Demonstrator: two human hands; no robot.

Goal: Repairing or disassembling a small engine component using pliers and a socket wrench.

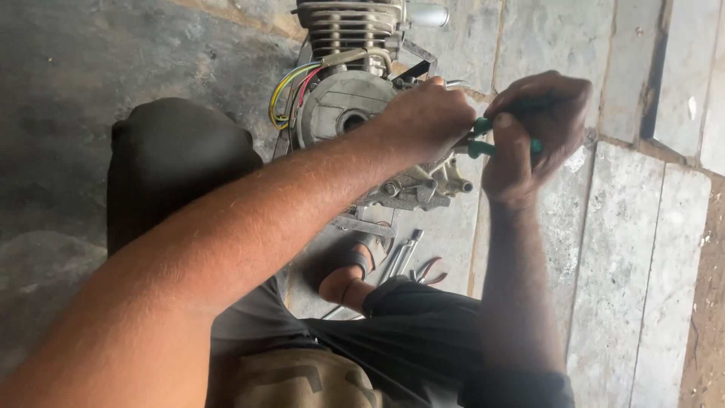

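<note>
My right hand [538, 128] clenches green-handled pliers [483, 137]; my left hand [427, 117] presses, fingers curled, on the grey finned metal engine [355, 98].

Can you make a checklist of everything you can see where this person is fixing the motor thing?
Surface: grey stone slab floor, stained, with a darker patch on the left.
Job's things: small metal engine with cooling fins, standing on the floor; green-handled pliers held against its side.
Clutter: metal wrenches and a red-handled tool lying on the floor below the engine.
Hands: left hand rests on the engine beside the pliers; right hand grips the green handles.
Cables: yellow, green and red wires looping out of the engine's left side.
Surroundings: the person's knee in dark trousers and sandalled foot; bare earth at the right edge.
</note>
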